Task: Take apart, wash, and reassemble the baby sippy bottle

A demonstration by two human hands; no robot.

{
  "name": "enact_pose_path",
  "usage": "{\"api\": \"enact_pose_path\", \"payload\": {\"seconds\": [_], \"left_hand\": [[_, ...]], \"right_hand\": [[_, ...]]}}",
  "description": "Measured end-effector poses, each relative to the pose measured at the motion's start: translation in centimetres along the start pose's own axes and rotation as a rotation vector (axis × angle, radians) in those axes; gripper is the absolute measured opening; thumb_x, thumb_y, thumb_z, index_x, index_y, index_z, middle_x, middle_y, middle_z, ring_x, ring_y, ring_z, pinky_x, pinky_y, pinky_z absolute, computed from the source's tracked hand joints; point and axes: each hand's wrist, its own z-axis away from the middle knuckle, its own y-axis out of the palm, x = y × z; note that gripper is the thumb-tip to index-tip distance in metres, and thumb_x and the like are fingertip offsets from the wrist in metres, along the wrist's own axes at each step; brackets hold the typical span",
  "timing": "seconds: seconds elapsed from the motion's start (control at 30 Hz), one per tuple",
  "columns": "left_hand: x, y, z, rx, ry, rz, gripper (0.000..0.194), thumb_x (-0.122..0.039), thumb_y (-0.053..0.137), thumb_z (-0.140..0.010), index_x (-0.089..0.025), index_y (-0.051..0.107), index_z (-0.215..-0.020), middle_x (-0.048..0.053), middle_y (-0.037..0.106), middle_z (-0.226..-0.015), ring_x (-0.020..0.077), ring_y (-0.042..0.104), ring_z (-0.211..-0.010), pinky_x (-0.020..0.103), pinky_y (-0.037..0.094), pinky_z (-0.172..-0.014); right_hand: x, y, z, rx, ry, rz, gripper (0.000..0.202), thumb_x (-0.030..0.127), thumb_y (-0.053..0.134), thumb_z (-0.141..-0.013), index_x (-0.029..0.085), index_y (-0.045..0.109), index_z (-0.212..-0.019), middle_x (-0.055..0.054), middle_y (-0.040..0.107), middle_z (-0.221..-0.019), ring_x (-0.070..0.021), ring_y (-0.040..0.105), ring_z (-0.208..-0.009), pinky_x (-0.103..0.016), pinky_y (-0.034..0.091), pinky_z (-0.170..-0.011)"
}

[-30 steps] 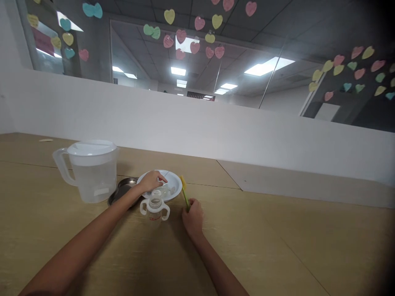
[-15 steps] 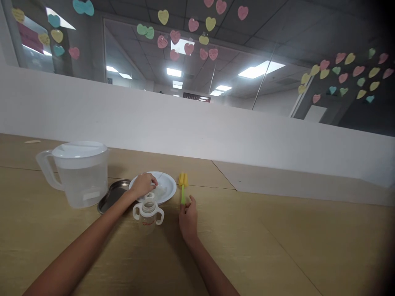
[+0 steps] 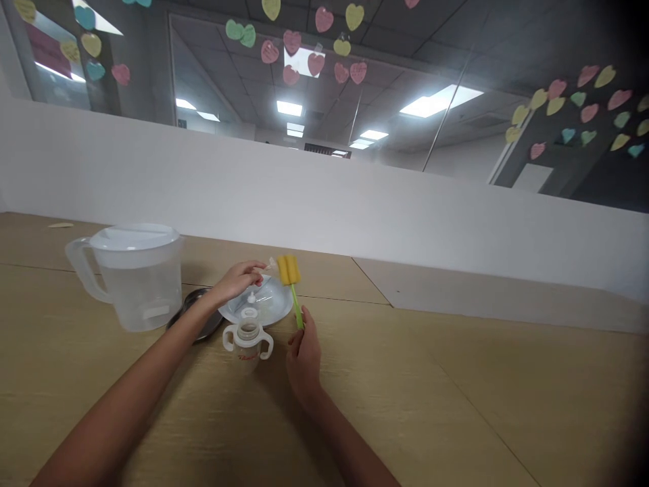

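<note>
My right hand is closed round the green handle of a yellow sponge bottle brush, its head raised and tilted left. My left hand pinches a small translucent piece right by the sponge head; its exact kind is too small to make out. Beneath that hand lies a white plate holding clear and white small parts, one a pointed white piece. In front of the plate, a clear two-handled baby bottle stands upright with its mouth uncovered.
A lidded translucent pitcher stands at the left. Between it and the plate sits a dark metal tray, partly behind my left forearm. A white wall with a window above it borders the wooden table's back.
My left hand has risen from the plate with the small translucent piece. My right hand has lifted the brush off the table and swung its head left, close to that piece.
</note>
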Motion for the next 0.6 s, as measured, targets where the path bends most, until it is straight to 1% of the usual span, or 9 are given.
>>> {"api": "enact_pose_path", "payload": {"seconds": [0.07,0.1,0.17,0.23,0.33,0.4,0.47,0.53,0.6], "left_hand": [[-0.6,-0.4,0.5,0.014,0.03,-0.032,0.043,-0.03,0.044,-0.071,-0.013,0.061,-0.106,0.003,0.063,-0.068,0.018,0.06,-0.068,0.028,0.045,-0.066],[-1.0,-0.6,0.7,0.004,0.052,-0.086,0.041,-0.029,0.043,-0.072,-0.014,0.062,-0.106,0.003,0.064,-0.071,0.0178,0.06,-0.068,0.028,0.045,-0.066],[-1.7,-0.9,1.2,-0.053,0.118,-0.248,0.039,-0.027,0.04,-0.075,-0.017,0.064,-0.103,0.005,0.065,-0.081,0.0181,0.06,-0.074,0.029,0.044,-0.07],[-2.6,-1.0,1.7,-0.115,0.188,-0.399,0.036,-0.027,0.038,-0.078,-0.018,0.067,-0.097,0.006,0.066,-0.088,0.0189,0.059,-0.082,0.029,0.042,-0.075],[-3.8,-1.0,2.3,-0.169,0.228,-0.543,0.036,-0.035,0.037,-0.083,-0.017,0.069,-0.082,0.007,0.064,-0.081,0.0197,0.057,-0.079,0.029,0.04,-0.07],[-4.2,-1.0,2.4,-0.188,0.232,-0.585,0.039,-0.039,0.038,-0.084,-0.016,0.069,-0.078,0.006,0.062,-0.075,0.0194,0.055,-0.074,0.029,0.039,-0.066],[-4.3,-1.0,2.5,-0.183,0.246,-0.577,0.038,-0.041,0.04,-0.084,-0.016,0.07,-0.081,0.006,0.062,-0.076,0.0187,0.054,-0.074,0.028,0.038,-0.066],[-4.2,-1.1,2.4,-0.162,0.253,-0.556,0.036,-0.041,0.042,-0.084,-0.018,0.07,-0.086,0.005,0.062,-0.079,0.0178,0.054,-0.074,0.027,0.038,-0.066],[-4.0,-1.1,2.4,-0.145,0.249,-0.552,0.035,-0.042,0.044,-0.083,-0.02,0.071,-0.089,0.005,0.062,-0.081,0.0173,0.054,-0.073,0.027,0.038,-0.065]], "right_hand": [[0.2,-0.1,0.1,0.002,-0.111,0.039,0.047,0.012,0.03,-0.084,0.017,0.039,-0.13,-0.011,0.056,-0.109,-0.0195,0.056,-0.096,-0.034,0.048,-0.08],[0.3,-0.2,0.1,0.006,-0.147,0.058,0.049,0.01,0.03,-0.083,0.018,0.039,-0.131,-0.011,0.054,-0.112,-0.0199,0.055,-0.101,-0.034,0.047,-0.082],[0.4,-0.2,0.1,0.014,-0.19,0.095,0.054,0.006,0.03,-0.08,0.019,0.037,-0.132,-0.01,0.054,-0.112,-0.0197,0.054,-0.103,-0.033,0.047,-0.083],[0.5,-0.3,0.1,0.014,-0.217,0.125,0.057,0.003,0.03,-0.078,0.019,0.036,-0.132,-0.011,0.053,-0.113,-0.0192,0.055,-0.099,-0.032,0.048,-0.08],[0.6,-0.4,0.2,0.022,-0.224,0.143,0.057,0.004,0.033,-0.075,0.017,0.038,-0.131,-0.01,0.055,-0.104,-0.0163,0.058,-0.08,-0.027,0.049,-0.066],[0.7,-0.5,0.3,0.043,-0.199,0.128,0.056,0.005,0.035,-0.074,0.016,0.042,-0.128,-0.007,0.057,-0.094,-0.0131,0.055,-0.065,-0.023,0.047,-0.056],[0.9,-0.6,0.3,0.059,-0.17,0.09,0.053,0.007,0.037,-0.073,0.016,0.046,-0.125,-0.005,0.057,-0.086,-0.0111,0.051,-0.058,-0.022,0.045,-0.052],[1.1,-0.7,0.3,0.051,-0.159,0.051,0.05,0.009,0.038,-0.074,0.015,0.048,-0.123,-0.005,0.059,-0.086,-0.0117,0.054,-0.062,-0.023,0.047,-0.056],[1.2,-0.7,0.3,0.032,-0.149,0.025,0.045,0.011,0.038,-0.078,0.014,0.05,-0.121,-0.008,0.063,-0.093,-0.0147,0.059,-0.075,-0.027,0.05,-0.067]]}}
